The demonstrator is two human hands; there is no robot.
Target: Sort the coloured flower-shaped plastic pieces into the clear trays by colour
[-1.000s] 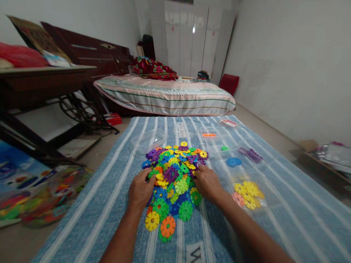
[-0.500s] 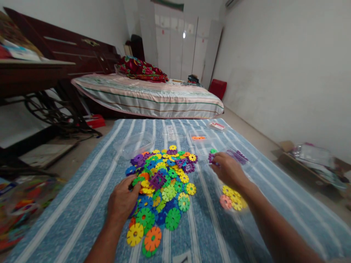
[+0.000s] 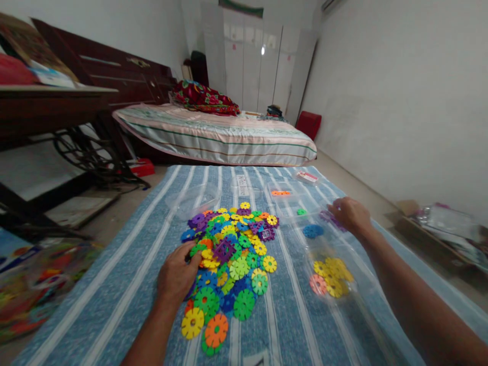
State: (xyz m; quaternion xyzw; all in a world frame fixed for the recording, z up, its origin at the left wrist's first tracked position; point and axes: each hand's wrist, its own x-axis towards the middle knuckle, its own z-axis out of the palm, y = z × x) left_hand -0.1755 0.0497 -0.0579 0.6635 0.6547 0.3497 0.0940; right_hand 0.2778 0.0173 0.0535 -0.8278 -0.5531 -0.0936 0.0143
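Observation:
At the left edge of a heap of colourful notched plastic discs (image 3: 239, 267) is my left hand (image 3: 177, 272), its thumb and fingers curled closed at a green disc (image 3: 197, 248). A purple square piece (image 3: 224, 250) lies on the heap just right of those fingertips. Over on the right, my right hand (image 3: 351, 216) is above purple pieces (image 3: 332, 219) in a clear container. Its fingers are bent together, and what they hold, if anything, is hidden. Blue discs (image 3: 313, 231) lie left of it. Nearer me, a clear container holds yellow discs (image 3: 332, 277) and a pink one (image 3: 317, 284).
Clear tubs at the back hold orange pieces (image 3: 280, 193) and a green disc (image 3: 301, 212). Another clear tub (image 3: 193, 199) stands behind the heap. A striped blue cloth (image 3: 125, 277) covers the table. Beyond are a bed (image 3: 217, 134) and, right, a cardboard box (image 3: 438, 244).
My right hand has moved right, from near the green disc's tub to the purple pieces, uncovering the blue discs. The purple piece at its fingertips no longer shows. My left hand stays at the heap.

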